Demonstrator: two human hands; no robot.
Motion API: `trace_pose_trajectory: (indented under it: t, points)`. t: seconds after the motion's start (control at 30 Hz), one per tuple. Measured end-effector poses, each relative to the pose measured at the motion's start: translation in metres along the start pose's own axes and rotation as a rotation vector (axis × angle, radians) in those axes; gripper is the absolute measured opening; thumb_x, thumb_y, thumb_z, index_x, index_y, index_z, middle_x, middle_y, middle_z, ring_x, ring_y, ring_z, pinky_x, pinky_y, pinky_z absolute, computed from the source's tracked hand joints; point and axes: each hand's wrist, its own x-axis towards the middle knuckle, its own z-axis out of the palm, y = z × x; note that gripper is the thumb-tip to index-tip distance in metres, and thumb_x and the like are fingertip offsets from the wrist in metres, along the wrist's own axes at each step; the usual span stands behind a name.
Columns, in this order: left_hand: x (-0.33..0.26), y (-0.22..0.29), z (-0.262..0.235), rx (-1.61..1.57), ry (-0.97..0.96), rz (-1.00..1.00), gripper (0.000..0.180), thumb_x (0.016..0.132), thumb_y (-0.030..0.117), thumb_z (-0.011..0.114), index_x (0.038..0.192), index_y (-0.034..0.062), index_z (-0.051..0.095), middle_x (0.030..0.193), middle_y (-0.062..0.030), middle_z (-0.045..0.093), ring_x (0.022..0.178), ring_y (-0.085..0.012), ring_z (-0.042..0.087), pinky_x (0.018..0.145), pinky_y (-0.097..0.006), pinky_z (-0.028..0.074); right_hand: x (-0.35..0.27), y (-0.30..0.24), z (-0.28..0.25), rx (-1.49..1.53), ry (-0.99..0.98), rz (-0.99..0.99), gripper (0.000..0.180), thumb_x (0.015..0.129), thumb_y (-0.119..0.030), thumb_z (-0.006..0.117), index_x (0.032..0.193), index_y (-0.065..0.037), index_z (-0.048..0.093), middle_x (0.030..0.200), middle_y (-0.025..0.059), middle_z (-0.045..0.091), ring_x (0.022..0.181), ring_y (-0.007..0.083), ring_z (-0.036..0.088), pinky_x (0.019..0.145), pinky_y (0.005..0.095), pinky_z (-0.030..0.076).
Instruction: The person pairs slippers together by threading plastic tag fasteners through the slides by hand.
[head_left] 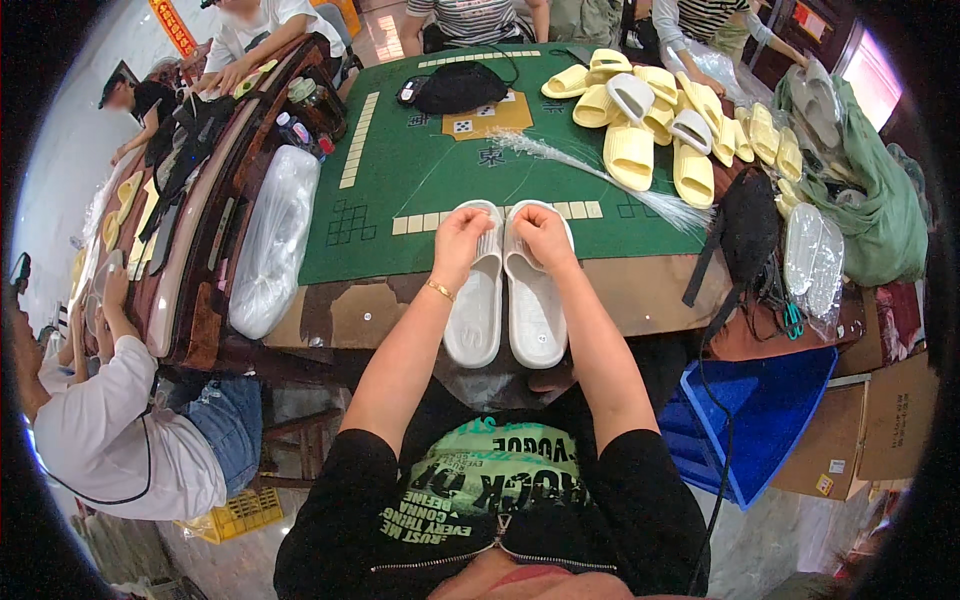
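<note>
Two hands — left hand (pixel 460 243), right hand (pixel 545 237) — curled, fingers gripping white slippers (pixel 505 290).

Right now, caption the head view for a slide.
Both hands, left hand and right hand, grip a pair of white slippers on the green table.

A green felt-topped counter (pixel 420 170) with a worn brown edge fills the middle, lined with rows of pale tiles; beside it on the left runs a long dark wooden bench (pixel 200 260) where other people sit at work. To the right, a blue plastic crate (pixel 770 410) and cardboard boxes (pixel 870 430) stand on the pale floor (pixel 770 540), with a green cloth bundle (pixel 880 210) above them. A yellow crate (pixel 240 510) sits low on the left, and daylight brightens the pale wall (pixel 70 150) there.
</note>
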Motion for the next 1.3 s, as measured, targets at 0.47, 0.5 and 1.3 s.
trace_pose_trajectory:
  t: [0.47,0.5,1.3]
  points:
    - [-0.088,0.015,0.017,0.709,0.191,0.460,0.013,0.083,0.014,0.061,0.084,0.0012,0.060,0.070,-0.0081,0.056,0.061,-0.0171,0.054,0.056,-0.029,0.043,0.000,-0.008,-0.012,0.491,0.289,-0.016,0.016,0.086,-0.014,0.055,0.072,-0.007,0.055,0.059,-0.0016,0.049,0.045,0.0053,0.039,0.040,0.0195,0.027]
    - [-0.096,0.010,0.016,0.779,0.116,0.421,0.015,0.082,0.016,0.062,0.083,0.0015,0.060,0.067,-0.0089,0.057,0.058,-0.0188,0.055,0.055,-0.030,0.044,0.002,-0.009,-0.010,0.500,0.272,-0.021,0.016,0.087,-0.015,0.055,0.073,-0.006,0.055,0.059,-0.0017,0.049,0.046,0.0050,0.039,0.040,0.0193,0.027]
    - [-0.043,0.165,-0.139,1.605,0.216,0.050,0.036,0.072,0.036,0.064,0.077,0.0008,0.066,0.078,-0.0202,0.064,0.072,-0.0340,0.063,0.066,-0.043,0.050,-0.035,0.005,-0.122,0.977,0.153,0.105,0.020,0.092,-0.027,0.048,0.089,-0.010,0.055,0.069,-0.0007,0.045,0.057,0.0116,0.037,0.051,0.0242,0.031]
